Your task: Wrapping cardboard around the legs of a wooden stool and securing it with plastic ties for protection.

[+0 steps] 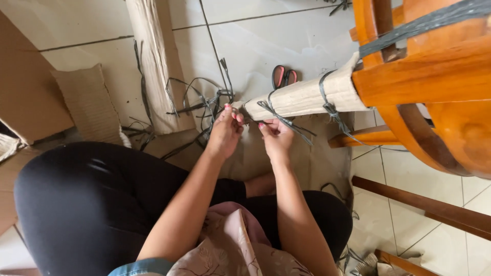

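Kneeling on the tiled floor (pixel 286 36), I see both hands meet at the free end of a cardboard-wrapped chair leg (pixel 307 97), whose long axis runs from the hands up toward two o'clock into the orange wooden chair (pixel 440 76). My left hand (pixel 224 132) sits at the nine o'clock side of that end, fingers pinched together on the dark plastic strap (pixel 271 110) knotted around the wrap; my right hand (pixel 276 137) sits just below at six o'clock, its grip also closed on the strap's tails, which trail toward four o'clock. Both hands touch the wrapped end, so neither is clearly nearer. A second tie (pixel 327 99) rings the wrap farther along at three o'clock. Red-handled scissors (pixel 283 76) lie just beyond at twelve o'clock, loose strap offcuts (pixel 197 99) at ten o'clock, cardboard sheets (pixel 30 92) well apart at nine.
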